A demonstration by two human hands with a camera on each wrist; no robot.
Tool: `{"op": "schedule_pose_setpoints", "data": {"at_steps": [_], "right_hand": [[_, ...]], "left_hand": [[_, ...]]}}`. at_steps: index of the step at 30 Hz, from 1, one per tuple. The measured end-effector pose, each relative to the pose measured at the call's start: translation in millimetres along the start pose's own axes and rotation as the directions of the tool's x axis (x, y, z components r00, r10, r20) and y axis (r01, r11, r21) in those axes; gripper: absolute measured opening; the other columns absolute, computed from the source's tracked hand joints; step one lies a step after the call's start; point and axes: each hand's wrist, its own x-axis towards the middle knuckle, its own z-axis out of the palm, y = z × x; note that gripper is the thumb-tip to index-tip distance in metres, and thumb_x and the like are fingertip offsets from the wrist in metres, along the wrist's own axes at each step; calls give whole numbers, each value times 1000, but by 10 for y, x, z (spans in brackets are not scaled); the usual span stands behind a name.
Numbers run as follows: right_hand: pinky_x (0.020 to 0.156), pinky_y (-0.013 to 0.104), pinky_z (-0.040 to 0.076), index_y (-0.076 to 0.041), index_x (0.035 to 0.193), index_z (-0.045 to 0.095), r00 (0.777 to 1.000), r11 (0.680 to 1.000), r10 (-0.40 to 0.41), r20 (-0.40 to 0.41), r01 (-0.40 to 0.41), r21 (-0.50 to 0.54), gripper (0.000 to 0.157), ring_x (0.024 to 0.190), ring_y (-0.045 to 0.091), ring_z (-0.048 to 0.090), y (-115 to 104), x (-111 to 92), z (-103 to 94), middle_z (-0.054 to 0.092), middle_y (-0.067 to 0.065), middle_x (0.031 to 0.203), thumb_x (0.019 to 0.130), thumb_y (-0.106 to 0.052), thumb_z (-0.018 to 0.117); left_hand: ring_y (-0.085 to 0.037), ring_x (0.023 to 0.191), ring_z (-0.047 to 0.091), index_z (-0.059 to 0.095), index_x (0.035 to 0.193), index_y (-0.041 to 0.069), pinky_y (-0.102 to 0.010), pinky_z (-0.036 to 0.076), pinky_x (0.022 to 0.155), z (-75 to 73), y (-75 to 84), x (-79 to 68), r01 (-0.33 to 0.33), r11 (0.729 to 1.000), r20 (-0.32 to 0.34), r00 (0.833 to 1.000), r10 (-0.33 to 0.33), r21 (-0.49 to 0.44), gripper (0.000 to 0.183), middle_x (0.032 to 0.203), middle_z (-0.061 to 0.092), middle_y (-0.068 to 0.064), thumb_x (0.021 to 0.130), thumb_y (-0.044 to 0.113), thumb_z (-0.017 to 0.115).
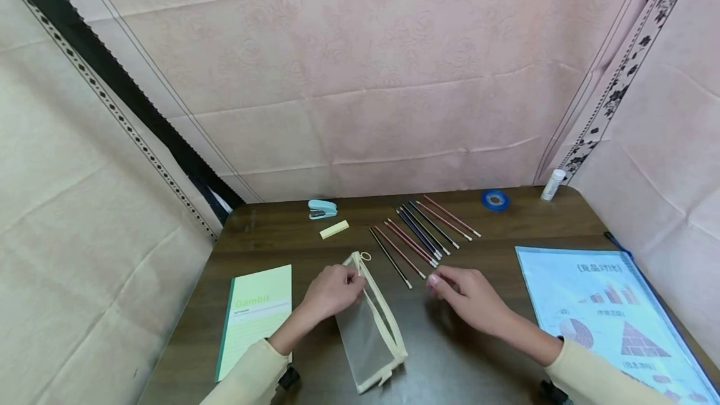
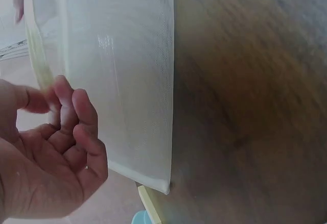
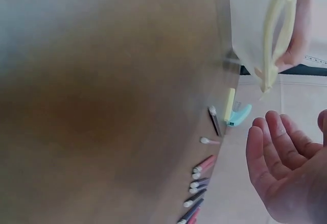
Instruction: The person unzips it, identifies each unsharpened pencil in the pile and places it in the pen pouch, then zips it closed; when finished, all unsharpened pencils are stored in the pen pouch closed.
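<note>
My left hand [image 1: 332,294] pinches the cream zipper edge of a see-through mesh pencil pouch [image 1: 360,345], near the end with the ring pull. In the left wrist view the thumb and fingertips meet on the yellowish edge of the pouch [image 2: 133,81]. The pouch mouth gapes in the right wrist view, and no contents show through the mesh. Over the table, right of the pouch, my right hand [image 1: 469,299] holds nothing; its fingers are extended and loosely bent. Just beyond its fingertips lie several dark and red pencils [image 1: 419,230] with white ends, in a slanted row.
A light blue stapler [image 1: 322,209] and a pale yellow block [image 1: 334,229] lie behind the pouch. Left stands a green notebook [image 1: 259,311], lying flat. Blue tape [image 1: 495,200] and a white glue stick [image 1: 554,185] are at the back right, a blue document folder [image 1: 607,311] at right.
</note>
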Motion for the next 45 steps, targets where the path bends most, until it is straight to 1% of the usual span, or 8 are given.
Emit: {"op": "schedule_pose_setpoints", "data": {"at_steps": [4, 7, 10, 17, 23, 27, 32, 45], "right_hand": [[65, 22, 51, -36, 92, 64, 998, 997, -49, -32, 47, -55, 11, 71, 2, 58, -7, 170, 21, 64, -20, 78, 97, -39, 54], [68, 21, 52, -30, 94, 66, 998, 995, -61, -23, 59, -80, 3, 72, 0, 58, 8, 309, 76, 65, -18, 80, 92, -32, 64], [67, 20, 51, -24, 96, 66, 998, 996, -66, -15, 64, -62, 8, 72, 2, 60, 50, 460, 149, 67, -13, 81, 89, -25, 69], [45, 24, 50, -18, 108, 65, 1000, 998, 9, 25, -11, 55, 25, 58, 18, 64, 77, 769, 324, 70, 1, 80, 85, -14, 72], [45, 23, 46, -7, 110, 67, 1000, 999, -21, -17, 20, -48, 31, 44, 7, 56, 49, 955, 461, 69, -1, 73, 80, -11, 76], [55, 24, 47, -8, 105, 69, 999, 988, -8, -42, 1, -156, 32, 52, 2, 55, 21, 1023, 526, 68, -6, 69, 76, -14, 80], [63, 29, 49, -11, 106, 70, 999, 974, 37, -18, -40, -223, 36, 63, 3, 59, -8, 1045, 578, 67, -11, 67, 73, -18, 82], [63, 30, 50, -12, 106, 70, 996, 956, 76, 41, -61, -288, 39, 63, 8, 58, 25, 1010, 679, 66, -6, 70, 70, -15, 84]], "left_hand": [[-8, 50, 50, 56, 66, 21, -24, 34, 46, 26, -15, -9, -43, 998, 44, 998, 45, -47, 33, 63, 64, 9, 96, 34, 53], [-9, 49, 46, 59, 69, 22, -24, 34, 45, 52, -29, -9, -43, 998, 49, 998, 46, -55, 32, 64, 63, 7, 97, 36, 53], [-10, 48, 44, 61, 71, 23, -25, 34, 44, 73, -42, -6, -34, 998, 44, 998, 36, -59, 31, 65, 62, 7, 98, 36, 51], [-11, 48, 46, 61, 74, 23, -27, 35, 43, 68, -54, 9, -37, 995, 7, 999, 38, -91, 30, 65, 62, 3, 99, 36, 50], [-11, 48, 46, 60, 73, 23, -27, 36, 44, 58, -79, 24, -47, 995, -29, 999, 45, -92, 31, 64, 61, 5, 99, 36, 51], [-11, 49, 47, 60, 73, 22, -27, 37, 45, 57, -99, 29, -40, 995, -47, 998, 35, -96, 31, 63, 60, 6, 99, 37, 50], [-12, 51, 48, 60, 73, 23, -27, 38, 46, 46, -109, 25, -33, 994, -43, 999, 28, -106, 31, 65, 60, 6, 99, 37, 51], [-11, 52, 47, 60, 73, 23, -27, 38, 47, 40, -151, 43, -33, 992, -50, 998, 27, -124, 30, 66, 62, 4, 98, 36, 53]]}}
